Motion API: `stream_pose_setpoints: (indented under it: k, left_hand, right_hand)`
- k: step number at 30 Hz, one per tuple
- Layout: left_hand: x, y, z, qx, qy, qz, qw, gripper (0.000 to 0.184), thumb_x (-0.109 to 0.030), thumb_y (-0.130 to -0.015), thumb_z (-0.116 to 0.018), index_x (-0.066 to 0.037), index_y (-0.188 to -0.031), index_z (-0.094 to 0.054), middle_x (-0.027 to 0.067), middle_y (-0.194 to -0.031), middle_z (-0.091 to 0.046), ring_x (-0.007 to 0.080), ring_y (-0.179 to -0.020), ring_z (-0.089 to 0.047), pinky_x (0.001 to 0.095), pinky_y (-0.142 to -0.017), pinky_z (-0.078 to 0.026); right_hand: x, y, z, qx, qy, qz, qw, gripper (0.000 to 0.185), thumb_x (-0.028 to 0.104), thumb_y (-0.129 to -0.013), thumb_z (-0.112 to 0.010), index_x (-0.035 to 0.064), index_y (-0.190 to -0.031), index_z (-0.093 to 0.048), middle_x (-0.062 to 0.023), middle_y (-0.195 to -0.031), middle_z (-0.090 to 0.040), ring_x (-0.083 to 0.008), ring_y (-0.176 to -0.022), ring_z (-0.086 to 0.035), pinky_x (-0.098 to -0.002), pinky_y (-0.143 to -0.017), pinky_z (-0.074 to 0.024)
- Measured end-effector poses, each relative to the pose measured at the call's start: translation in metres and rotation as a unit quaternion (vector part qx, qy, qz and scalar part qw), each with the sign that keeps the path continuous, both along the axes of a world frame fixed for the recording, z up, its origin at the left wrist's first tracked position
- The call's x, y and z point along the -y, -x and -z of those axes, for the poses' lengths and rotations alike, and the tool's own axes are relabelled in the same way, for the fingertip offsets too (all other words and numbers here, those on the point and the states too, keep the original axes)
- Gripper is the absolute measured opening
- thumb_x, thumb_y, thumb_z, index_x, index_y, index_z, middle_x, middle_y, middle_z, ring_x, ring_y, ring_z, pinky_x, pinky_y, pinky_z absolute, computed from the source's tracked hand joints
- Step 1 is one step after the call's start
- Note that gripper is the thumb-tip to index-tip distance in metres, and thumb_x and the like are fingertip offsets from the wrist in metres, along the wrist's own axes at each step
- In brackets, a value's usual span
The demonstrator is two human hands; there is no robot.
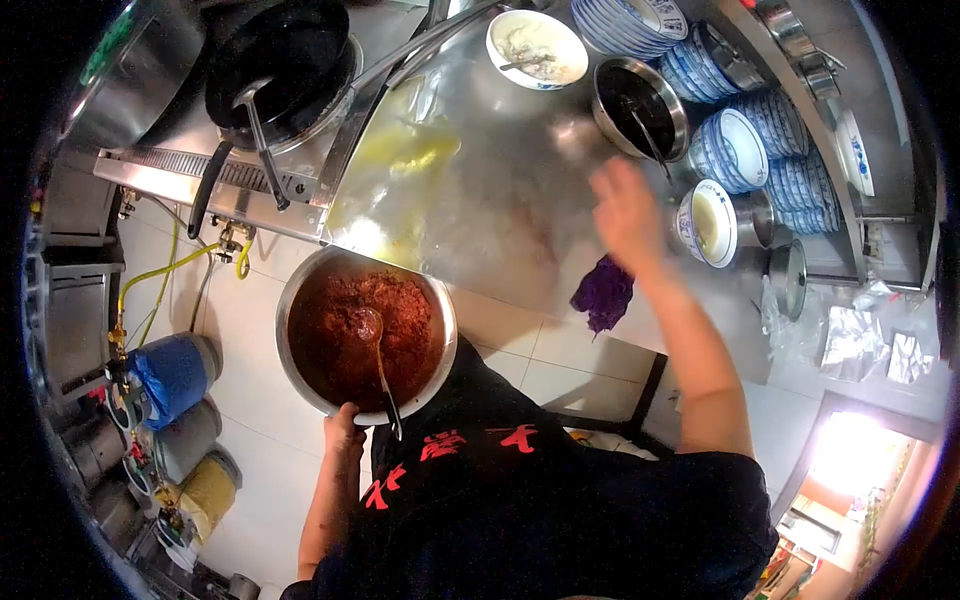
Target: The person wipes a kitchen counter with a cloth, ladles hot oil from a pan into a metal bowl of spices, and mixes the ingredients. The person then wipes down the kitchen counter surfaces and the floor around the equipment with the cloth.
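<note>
Metal basin (449, 330) of red mixture (345, 300), rim gripped by the left hand (345, 426), is beside the near-left corner of the desk (490, 190) while the blurred right hand (627, 212), its closure unclear, hovers near the dark-filled bowl (679, 122), apparently a reaching step calling next for a level basin.

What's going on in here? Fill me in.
The person's left hand grips the rim of a steel basin of chunky red mixture, a ladle resting in it. The right hand, blurred by motion, is over the steel counter, between a metal bowl of dark liquid and a crumpled purple cloth. Whether it holds anything is unclear.
</note>
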State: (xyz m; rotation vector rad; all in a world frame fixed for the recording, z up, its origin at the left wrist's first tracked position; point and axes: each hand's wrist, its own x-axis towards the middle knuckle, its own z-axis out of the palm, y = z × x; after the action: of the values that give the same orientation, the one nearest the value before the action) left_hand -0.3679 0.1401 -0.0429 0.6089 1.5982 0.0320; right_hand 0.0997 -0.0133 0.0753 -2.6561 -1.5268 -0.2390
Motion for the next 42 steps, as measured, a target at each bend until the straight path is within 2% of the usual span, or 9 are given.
stream_pose_setpoints:
  k: [3,8,12,22,32,33,37,40,42]
  left_hand:
    - [0.002,-0.001,0.001,0.024,-0.014,0.001,1.0,0.017,-0.01,-0.068,-0.053,-0.001,-0.082,-0.048,0.0042,-0.058,-0.046,0.011,-0.035,-0.035,0.0224,-0.029,-0.02]
    - [0.002,0.0,-0.005,0.011,-0.006,-0.009,1.0,0.015,-0.01,-0.068,-0.054,-0.001,-0.08,-0.05,0.0041,-0.058,-0.047,0.0111,-0.035,-0.035,0.0221,-0.03,-0.021]
    - [0.002,-0.012,-0.014,-0.022,-0.012,-0.001,1.0,0.02,-0.011,-0.067,-0.055,-0.001,-0.084,-0.05,0.0039,-0.058,-0.048,0.0112,-0.035,-0.037,0.0225,-0.029,-0.022]
    - [0.004,-0.001,0.002,0.01,-0.018,0.004,1.0,0.022,-0.013,-0.068,-0.052,0.0,-0.085,-0.049,0.0049,-0.059,-0.046,0.0117,-0.036,-0.037,0.0227,-0.029,-0.025]
    - [0.002,-0.001,0.001,-0.001,-0.007,0.019,1.0,0.017,-0.014,-0.067,-0.053,-0.003,-0.079,-0.048,0.0032,-0.054,-0.043,0.0109,-0.032,-0.032,0.0239,-0.027,-0.021]
    - [0.003,-0.002,0.002,0.013,-0.014,0.011,1.0,0.016,-0.014,-0.067,-0.053,-0.003,-0.077,-0.047,0.003,-0.053,-0.043,0.0109,-0.032,-0.032,0.0239,-0.027,-0.021]
    - [0.002,0.0,-0.001,0.017,-0.006,0.026,0.999,0.016,-0.013,-0.066,-0.053,-0.002,-0.076,-0.047,0.0027,-0.053,-0.042,0.0109,-0.032,-0.032,0.0238,-0.028,-0.021]
    - [0.002,0.001,-0.004,0.024,-0.008,0.035,0.999,0.016,-0.013,-0.066,-0.053,-0.001,-0.076,-0.047,0.0029,-0.053,-0.042,0.0112,-0.033,-0.033,0.0236,-0.028,-0.021]
    - [0.002,0.001,-0.009,0.045,-0.019,0.037,0.998,0.016,-0.013,-0.066,-0.053,-0.001,-0.076,-0.047,0.0032,-0.054,-0.043,0.0115,-0.034,-0.034,0.0235,-0.029,-0.022]
  right_hand:
    - [0.032,-0.081,0.003,0.155,0.036,0.138,0.978,0.06,0.01,-0.073,-0.057,0.0083,-0.129,-0.034,-0.0223,-0.128,-0.035,-0.0377,-0.114,-0.039,-0.0436,-0.095,-0.0344]
    - [0.035,-0.146,0.03,-0.07,0.112,0.356,0.925,0.071,0.013,-0.074,-0.056,0.0123,-0.136,-0.022,-0.0276,-0.129,-0.032,-0.0414,-0.111,-0.042,-0.0425,-0.093,-0.0366]
    - [0.027,-0.152,0.043,-0.069,0.096,0.313,0.942,0.064,0.01,-0.074,-0.048,0.0107,-0.134,-0.026,-0.0287,-0.122,-0.037,-0.0423,-0.106,-0.046,-0.0433,-0.088,-0.0404]
    - [0.012,-0.161,0.026,-0.002,0.149,0.283,0.947,0.038,0.012,-0.084,-0.036,0.0081,-0.121,-0.046,-0.0187,-0.099,-0.057,-0.0347,-0.094,-0.056,-0.0441,-0.078,-0.0461]
    - [0.048,-0.143,-0.011,0.006,-0.045,0.283,0.958,0.045,0.008,-0.079,-0.045,0.004,-0.124,-0.043,-0.0215,-0.101,-0.057,-0.0341,-0.091,-0.056,-0.0424,-0.079,-0.0441]
    - [0.052,-0.141,-0.011,0.078,-0.092,0.222,0.968,0.043,0.007,-0.079,-0.045,0.0017,-0.122,-0.044,-0.0226,-0.099,-0.057,-0.0346,-0.088,-0.056,-0.0425,-0.077,-0.0439]
    - [0.062,-0.142,-0.025,0.028,-0.146,0.266,0.952,0.043,0.008,-0.08,-0.045,0.0038,-0.123,-0.043,-0.0238,-0.1,-0.056,-0.0361,-0.087,-0.056,-0.0418,-0.075,-0.0442]
    - [0.061,-0.131,-0.042,0.001,-0.147,0.302,0.942,0.044,0.008,-0.081,-0.045,0.0055,-0.125,-0.042,-0.0228,-0.101,-0.056,-0.0358,-0.088,-0.055,-0.0417,-0.076,-0.0439]
    - [0.061,-0.129,-0.044,0.037,-0.16,0.289,0.943,0.046,0.005,-0.081,-0.043,0.0058,-0.127,-0.041,-0.0166,-0.089,-0.058,-0.031,-0.081,-0.057,-0.0391,-0.074,-0.0442]
